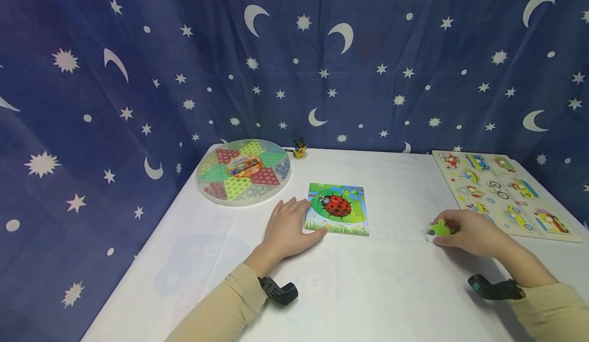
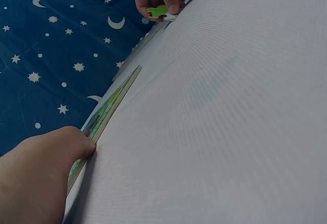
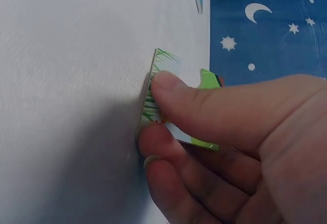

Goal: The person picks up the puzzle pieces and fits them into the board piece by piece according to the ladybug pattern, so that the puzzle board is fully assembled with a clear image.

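Note:
A square ladybug jigsaw puzzle lies flat on the white table, its picture side up. My left hand rests at its left side, fingers along the left edge and thumb touching the lower edge. Off to the right, my right hand pinches a jigsaw piece between thumb and fingers, just above the table or touching it. In the right wrist view this piece shows printed green grass, pale sky and a bright green part. Whether more pieces are behind it is hidden by the fingers.
A round Chinese checkers board lies at the back left, with a small yellow figure next to it. A wooden peg puzzle board with vehicle pictures lies on the right, near my right hand. A blue star-and-moon curtain hangs behind the table.

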`<act>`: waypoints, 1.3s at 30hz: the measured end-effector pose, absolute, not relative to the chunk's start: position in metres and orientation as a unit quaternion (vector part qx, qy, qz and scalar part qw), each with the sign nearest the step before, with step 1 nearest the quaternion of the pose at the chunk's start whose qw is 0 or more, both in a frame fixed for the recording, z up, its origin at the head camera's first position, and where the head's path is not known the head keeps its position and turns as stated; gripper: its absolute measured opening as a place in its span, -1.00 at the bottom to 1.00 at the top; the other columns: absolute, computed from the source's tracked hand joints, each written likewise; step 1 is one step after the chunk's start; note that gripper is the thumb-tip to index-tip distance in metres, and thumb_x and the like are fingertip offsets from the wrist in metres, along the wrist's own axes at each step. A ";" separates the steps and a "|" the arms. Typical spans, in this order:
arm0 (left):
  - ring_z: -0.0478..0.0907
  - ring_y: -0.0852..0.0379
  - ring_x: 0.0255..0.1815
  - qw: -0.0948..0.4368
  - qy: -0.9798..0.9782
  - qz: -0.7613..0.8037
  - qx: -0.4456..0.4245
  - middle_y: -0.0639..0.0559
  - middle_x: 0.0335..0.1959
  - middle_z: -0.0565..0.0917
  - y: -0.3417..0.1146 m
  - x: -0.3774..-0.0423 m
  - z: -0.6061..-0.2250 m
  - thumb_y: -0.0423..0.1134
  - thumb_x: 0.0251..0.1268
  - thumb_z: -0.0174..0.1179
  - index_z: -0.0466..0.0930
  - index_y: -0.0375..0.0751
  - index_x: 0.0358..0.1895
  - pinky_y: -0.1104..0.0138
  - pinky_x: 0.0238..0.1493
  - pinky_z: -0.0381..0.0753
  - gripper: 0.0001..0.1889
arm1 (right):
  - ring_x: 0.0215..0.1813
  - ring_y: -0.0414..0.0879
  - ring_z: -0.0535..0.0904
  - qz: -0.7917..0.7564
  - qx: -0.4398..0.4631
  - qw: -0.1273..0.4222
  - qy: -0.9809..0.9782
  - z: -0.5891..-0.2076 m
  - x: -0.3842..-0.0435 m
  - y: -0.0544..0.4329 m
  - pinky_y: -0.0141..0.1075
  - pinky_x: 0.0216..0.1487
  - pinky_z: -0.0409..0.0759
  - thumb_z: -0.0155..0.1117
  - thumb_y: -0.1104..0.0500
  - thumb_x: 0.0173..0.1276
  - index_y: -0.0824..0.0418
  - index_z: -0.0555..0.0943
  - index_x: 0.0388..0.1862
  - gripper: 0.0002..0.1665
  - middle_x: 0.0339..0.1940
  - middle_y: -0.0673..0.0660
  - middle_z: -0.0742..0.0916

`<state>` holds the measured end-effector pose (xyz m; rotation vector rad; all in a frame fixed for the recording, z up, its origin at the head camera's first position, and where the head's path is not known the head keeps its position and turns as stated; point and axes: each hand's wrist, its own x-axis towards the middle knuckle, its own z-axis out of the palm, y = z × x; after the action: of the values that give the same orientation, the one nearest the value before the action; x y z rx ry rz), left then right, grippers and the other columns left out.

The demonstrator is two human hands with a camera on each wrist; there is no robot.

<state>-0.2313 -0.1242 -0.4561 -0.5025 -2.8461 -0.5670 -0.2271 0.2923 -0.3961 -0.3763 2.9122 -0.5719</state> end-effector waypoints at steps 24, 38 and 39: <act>0.27 -0.10 0.53 0.097 -0.964 -0.186 -0.166 -0.07 0.42 0.50 -0.125 -0.234 -0.454 0.41 0.23 0.19 0.48 -0.16 0.42 -0.05 0.58 0.02 -0.14 | -0.29 -0.02 0.45 -0.165 -0.168 0.117 0.965 -0.389 -0.252 0.206 -0.16 -0.27 0.41 0.58 0.15 0.23 0.30 0.66 -0.05 -0.61 -0.39 0.05 0.58; 0.26 -0.10 0.54 0.092 -0.964 -0.187 -0.167 -0.07 0.42 0.50 -0.125 -0.230 -0.453 0.42 0.24 0.18 0.47 -0.15 0.43 -0.06 0.58 0.02 -0.13 | -0.32 -0.04 0.48 -0.171 -0.177 0.106 0.963 -0.393 -0.247 0.184 -0.16 -0.27 0.48 0.54 0.18 0.27 0.35 0.65 0.05 -0.56 -0.40 0.03 0.61; 0.27 -0.10 0.53 0.092 -0.964 -0.186 -0.167 -0.06 0.42 0.50 -0.125 -0.229 -0.454 0.42 0.24 0.17 0.47 -0.15 0.43 -0.07 0.58 0.02 -0.13 | -0.32 -0.04 0.47 -0.174 -0.181 0.111 0.962 -0.393 -0.246 0.184 -0.17 -0.28 0.48 0.52 0.19 0.29 0.36 0.64 0.05 -0.58 -0.40 0.03 0.61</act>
<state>-0.2294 -0.1249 -0.4544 -0.4955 -2.8616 -0.5530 -0.2456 0.1835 -0.3929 -0.5322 2.8244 -0.5099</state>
